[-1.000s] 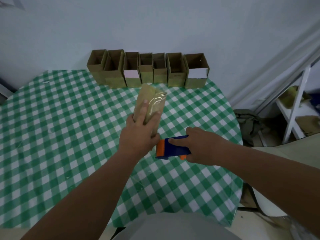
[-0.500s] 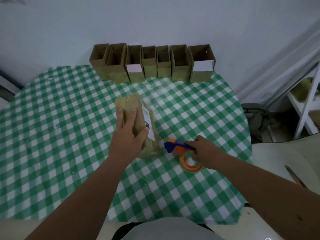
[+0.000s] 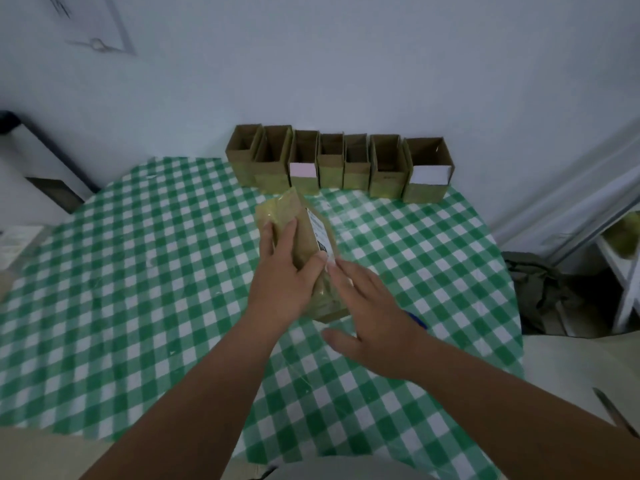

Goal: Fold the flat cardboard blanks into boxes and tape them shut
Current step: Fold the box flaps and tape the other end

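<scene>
A brown cardboard box (image 3: pixel 298 220) with a white label lies on its side on the green checked tablecloth (image 3: pixel 138 271). My left hand (image 3: pixel 284 271) grips it from above, fingers over the top face and thumb on the labelled side. My right hand (image 3: pixel 374 317) is spread flat, its fingertips touching the box's near right side. Just behind that hand a blue tip of the tape dispenser (image 3: pixel 417 320) shows on the table; the rest is hidden.
A row of several open-topped cardboard boxes (image 3: pixel 339 164) stands along the table's far edge against the wall. A dark bag (image 3: pixel 540 289) lies on the floor to the right, beside a white shelf frame (image 3: pixel 627 271).
My right hand let go of the tape dispenser and moved up to the box with its fingers spread. The left hand kept its hold on the box.
</scene>
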